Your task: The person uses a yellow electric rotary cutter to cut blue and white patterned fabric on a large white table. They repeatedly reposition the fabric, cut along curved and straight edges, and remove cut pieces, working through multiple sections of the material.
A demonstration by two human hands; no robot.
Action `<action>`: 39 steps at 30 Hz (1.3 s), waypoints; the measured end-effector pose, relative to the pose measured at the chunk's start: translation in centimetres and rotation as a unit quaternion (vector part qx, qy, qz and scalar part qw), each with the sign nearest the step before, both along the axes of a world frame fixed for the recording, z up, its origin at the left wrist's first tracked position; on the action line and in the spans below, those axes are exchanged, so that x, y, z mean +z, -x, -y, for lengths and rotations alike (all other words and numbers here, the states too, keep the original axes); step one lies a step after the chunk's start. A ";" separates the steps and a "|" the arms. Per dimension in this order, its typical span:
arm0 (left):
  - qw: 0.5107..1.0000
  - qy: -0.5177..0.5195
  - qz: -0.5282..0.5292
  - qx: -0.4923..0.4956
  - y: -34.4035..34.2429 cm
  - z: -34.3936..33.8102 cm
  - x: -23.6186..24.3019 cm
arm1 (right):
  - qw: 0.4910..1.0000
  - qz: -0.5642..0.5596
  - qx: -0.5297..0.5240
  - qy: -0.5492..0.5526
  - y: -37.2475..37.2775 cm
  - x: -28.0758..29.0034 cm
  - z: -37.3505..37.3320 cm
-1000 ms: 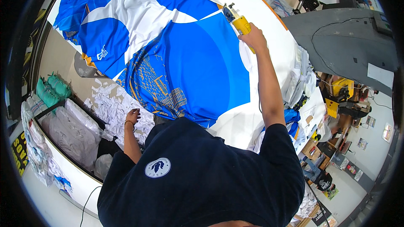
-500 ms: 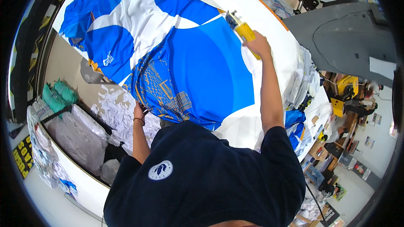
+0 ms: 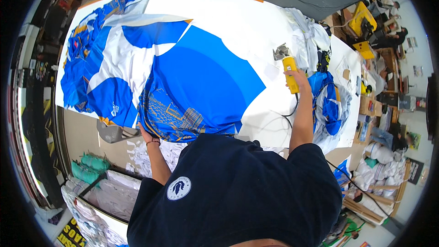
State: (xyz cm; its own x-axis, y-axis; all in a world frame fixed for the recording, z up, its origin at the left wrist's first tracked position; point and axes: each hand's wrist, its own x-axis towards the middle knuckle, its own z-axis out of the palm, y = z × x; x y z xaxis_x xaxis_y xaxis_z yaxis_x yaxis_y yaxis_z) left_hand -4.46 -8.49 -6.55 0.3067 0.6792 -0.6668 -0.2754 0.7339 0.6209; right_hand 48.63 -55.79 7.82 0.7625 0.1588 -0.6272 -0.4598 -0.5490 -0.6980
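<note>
My right hand (image 3: 299,81) is wrapped round the yellow body of an electric cloth cutter (image 3: 290,67). Its metal head points away from me, over the white table to the right of the cloth and apart from it. A large bright-blue fabric piece (image 3: 215,68) with gold line patterning at its lower left lies spread before me. At that patterned near edge, my left hand (image 3: 145,135) is closed on the fabric, its fingertips partly hidden. White-and-blue fabric (image 3: 130,48) adjoins it on the left. The cutter's black cord (image 3: 292,110) trails below my right hand.
The white table (image 3: 228,9) has a crumpled blue fabric heap (image 3: 80,71) at its far left. White and blue cloth piles (image 3: 327,103) lie at the right. White scraps (image 3: 144,155) cover the floor near my left arm, beyond a bin of pale cloth (image 3: 112,196).
My right hand has carried the cutter from the blue piece's far right edge away to the right. My left hand stays at the fabric's near edge. The whole view has turned.
</note>
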 end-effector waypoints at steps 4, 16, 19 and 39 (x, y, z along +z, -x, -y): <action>0.999 0.020 -0.026 -0.032 0.1 -0.4 1.6 | 0.999 0.030 -0.013 0.002 -0.8 -1.8 2.6; 0.997 0.063 -0.001 -0.041 0.8 5.0 4.7 | 0.795 0.531 -0.045 0.290 8.6 -7.7 -0.6; 0.991 0.042 0.107 -0.073 -3.2 7.1 6.6 | 0.961 0.202 0.176 -0.072 16.7 -7.1 -6.9; 0.869 -0.374 0.325 0.023 -11.4 -14.9 26.0 | 0.809 0.497 0.310 -0.050 23.6 24.0 -2.1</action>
